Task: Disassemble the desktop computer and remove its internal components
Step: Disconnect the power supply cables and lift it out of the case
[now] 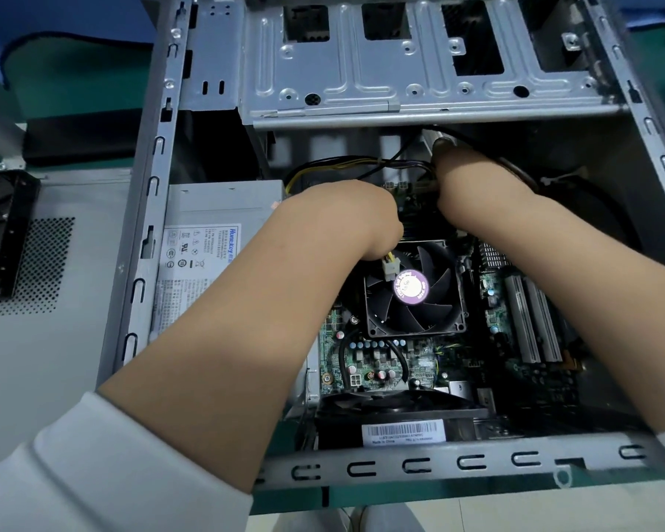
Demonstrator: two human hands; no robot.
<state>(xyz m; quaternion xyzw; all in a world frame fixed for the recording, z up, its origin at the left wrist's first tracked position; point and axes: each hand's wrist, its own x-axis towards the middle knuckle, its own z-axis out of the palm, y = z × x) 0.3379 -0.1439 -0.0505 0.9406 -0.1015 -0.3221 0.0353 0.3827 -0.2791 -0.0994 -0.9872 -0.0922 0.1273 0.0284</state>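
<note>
White sleeve [73, 466] lowest in frame | left hand [346, 220] pinching white connector [390, 267] over CPU fan [413, 289] | right hand [473, 178] among cables [361, 163], fingers hidden, grip unclear

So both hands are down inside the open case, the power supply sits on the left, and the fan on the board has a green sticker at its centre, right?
Not quite: the head view shows the fan has a purple sticker at its centre, not green. The rest holds: the left hand and right hand are both inside the open case, and the power supply sits on the left.
</note>
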